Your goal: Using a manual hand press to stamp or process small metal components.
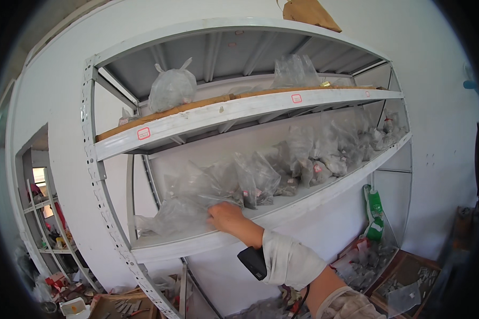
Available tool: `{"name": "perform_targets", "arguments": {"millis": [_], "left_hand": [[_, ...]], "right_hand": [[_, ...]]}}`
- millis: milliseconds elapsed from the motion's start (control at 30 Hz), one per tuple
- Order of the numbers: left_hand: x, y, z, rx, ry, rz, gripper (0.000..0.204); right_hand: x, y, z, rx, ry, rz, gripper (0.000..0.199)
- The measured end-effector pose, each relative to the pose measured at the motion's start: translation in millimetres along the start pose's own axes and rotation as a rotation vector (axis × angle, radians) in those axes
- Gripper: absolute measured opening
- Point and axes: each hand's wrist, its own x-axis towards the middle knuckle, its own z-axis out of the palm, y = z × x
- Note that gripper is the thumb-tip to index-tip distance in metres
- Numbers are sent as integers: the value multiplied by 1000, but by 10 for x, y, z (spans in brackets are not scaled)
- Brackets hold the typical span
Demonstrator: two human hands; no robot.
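My right hand (227, 217) reaches in from the lower right to the middle shelf (191, 239) of a white metal rack. Its fingers are curled at the edge of a clear plastic bag (183, 212) that lies slack near the shelf's left end. The fingertips are partly hidden, but they appear closed on the bag's film. Just beyond the hand, a clear bag with dark contents (256, 181) stands upright. Further right, several similar knotted bags, some with red-bordered labels, line the shelf. My left hand is out of view.
The upper shelf (197, 112) holds a tied, full plastic bag (171, 87) and a looser bag (294, 72). A brown paper parcel (310, 15) rests on top. Below stand a green-and-white sack (374, 212) and wooden trays of small parts (410, 279). A rack post (109, 204) rises at left.
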Motion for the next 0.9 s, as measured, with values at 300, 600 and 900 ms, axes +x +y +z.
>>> {"name": "perform_targets", "arguments": {"millis": [300,600,900], "left_hand": [[-217,-53,228,13,110,359,29],[-121,-127,159,-113,131,279,24],[-3,-95,54,-24,159,267,14]], "right_hand": [[134,853,-176,208,318,461,38],[89,445,-191,-109,883,-227,25],[442,145,275,-146,458,-244,26]]}}
